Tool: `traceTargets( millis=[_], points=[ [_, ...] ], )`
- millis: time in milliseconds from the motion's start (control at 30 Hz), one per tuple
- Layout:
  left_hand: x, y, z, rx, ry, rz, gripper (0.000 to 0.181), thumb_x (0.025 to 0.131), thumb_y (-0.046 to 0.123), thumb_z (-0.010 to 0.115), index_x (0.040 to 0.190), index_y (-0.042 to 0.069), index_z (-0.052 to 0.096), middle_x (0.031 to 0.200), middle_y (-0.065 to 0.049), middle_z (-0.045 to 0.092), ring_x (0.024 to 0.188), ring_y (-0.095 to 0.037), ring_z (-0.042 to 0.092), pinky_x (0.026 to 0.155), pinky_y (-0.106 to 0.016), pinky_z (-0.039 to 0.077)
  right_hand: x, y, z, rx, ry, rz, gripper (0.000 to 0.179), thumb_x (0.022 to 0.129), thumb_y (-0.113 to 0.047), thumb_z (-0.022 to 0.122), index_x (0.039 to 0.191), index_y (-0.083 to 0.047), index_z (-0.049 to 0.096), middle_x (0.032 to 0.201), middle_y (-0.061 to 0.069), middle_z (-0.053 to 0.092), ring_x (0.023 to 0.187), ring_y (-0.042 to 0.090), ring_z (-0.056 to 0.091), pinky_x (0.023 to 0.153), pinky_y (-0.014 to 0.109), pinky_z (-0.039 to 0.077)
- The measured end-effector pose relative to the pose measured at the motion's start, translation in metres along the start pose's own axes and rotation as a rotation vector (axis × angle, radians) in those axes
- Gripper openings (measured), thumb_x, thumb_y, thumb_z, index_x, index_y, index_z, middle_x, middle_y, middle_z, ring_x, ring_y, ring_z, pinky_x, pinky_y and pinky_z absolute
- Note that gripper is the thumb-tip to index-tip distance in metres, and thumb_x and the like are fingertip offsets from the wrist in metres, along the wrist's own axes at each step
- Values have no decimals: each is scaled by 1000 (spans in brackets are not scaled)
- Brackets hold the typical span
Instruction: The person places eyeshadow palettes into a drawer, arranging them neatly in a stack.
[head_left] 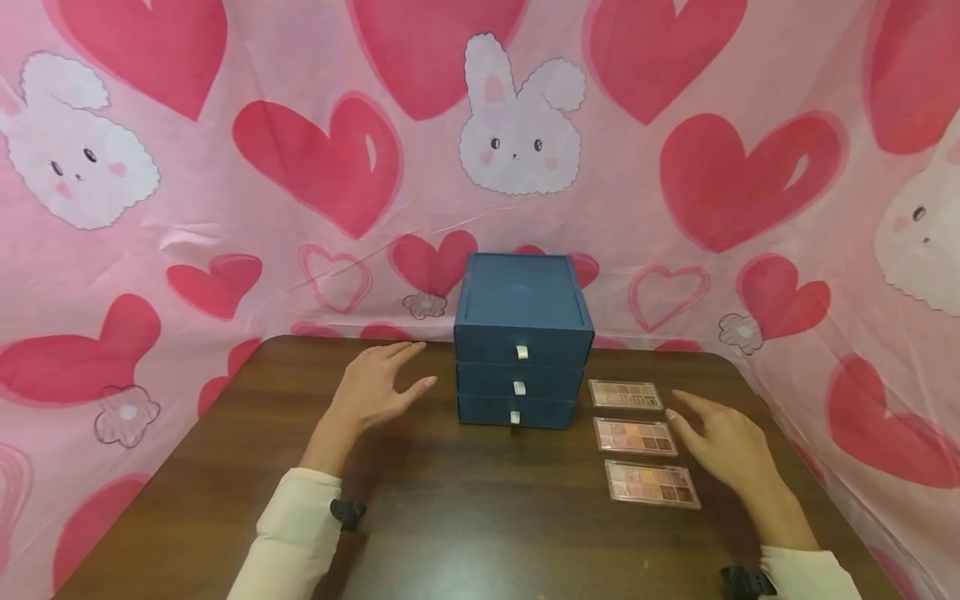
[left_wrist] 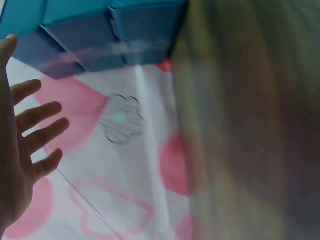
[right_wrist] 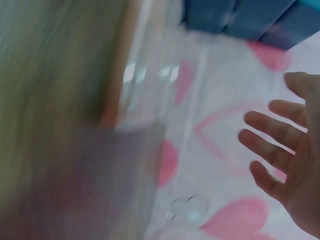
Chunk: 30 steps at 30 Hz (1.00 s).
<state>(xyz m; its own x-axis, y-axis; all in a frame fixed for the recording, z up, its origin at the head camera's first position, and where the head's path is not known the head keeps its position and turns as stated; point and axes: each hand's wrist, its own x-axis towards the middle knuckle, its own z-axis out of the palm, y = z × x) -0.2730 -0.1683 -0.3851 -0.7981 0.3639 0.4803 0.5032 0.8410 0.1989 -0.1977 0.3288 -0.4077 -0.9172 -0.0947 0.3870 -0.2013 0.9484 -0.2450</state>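
Observation:
A blue box with three stacked drawers (head_left: 525,346), each with a small white pull tab, stands at the back of the table with its drawers closed. Left of it hovers my left hand (head_left: 378,387), fingers extended and holding nothing. To the box's right lie three eyeshadow palettes with clear lids in a column: the far palette (head_left: 626,395), the middle palette (head_left: 636,437) and the near palette (head_left: 652,484). My right hand (head_left: 723,442) is just right of them, fingers loosely stretched, with nothing in it. Both wrist views show spread fingers, the left hand (left_wrist: 20,130) and the right hand (right_wrist: 295,145).
The dark wooden table (head_left: 450,508) has a back edge close behind the box. A pink cloth (head_left: 427,200) printed with hearts and rabbits hangs behind and along both sides. Black wrist straps sit at both sleeves. Parts of the wrist views are blurred.

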Motion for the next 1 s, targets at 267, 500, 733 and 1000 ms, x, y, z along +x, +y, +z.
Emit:
traceTargets(
  millis=[267,500,733,1000],
  points=[
    [32,26,-5,-147,235,88,41,90,36,70,123,12,74,117,-9,78,106,-29,74,91,-48,59,1,-42,9,222,-49,-155,24,95,-16,68,115,-6,75,101,11,79,72,12,68,65,38,58],
    [58,43,-4,-379,214,-9,38,94,29,67,126,7,71,121,-14,75,107,-31,72,92,-48,59,3,-61,32,322,-68,-252,15,90,-10,73,104,-9,79,99,4,80,86,3,70,72,32,60],
    [82,45,-1,-737,83,-89,53,96,21,62,146,7,54,154,-16,52,138,-36,54,110,-53,47,8,-81,43,392,-99,-235,19,92,-12,71,110,-11,78,107,5,80,99,13,73,82,35,61],
    [105,36,9,-917,-104,-132,73,96,23,62,161,11,31,172,-8,19,157,-30,25,123,-47,30,20,-107,43,669,-183,-105,35,101,-20,60,131,-3,67,125,11,74,117,26,68,95,30,56]
  ],
)
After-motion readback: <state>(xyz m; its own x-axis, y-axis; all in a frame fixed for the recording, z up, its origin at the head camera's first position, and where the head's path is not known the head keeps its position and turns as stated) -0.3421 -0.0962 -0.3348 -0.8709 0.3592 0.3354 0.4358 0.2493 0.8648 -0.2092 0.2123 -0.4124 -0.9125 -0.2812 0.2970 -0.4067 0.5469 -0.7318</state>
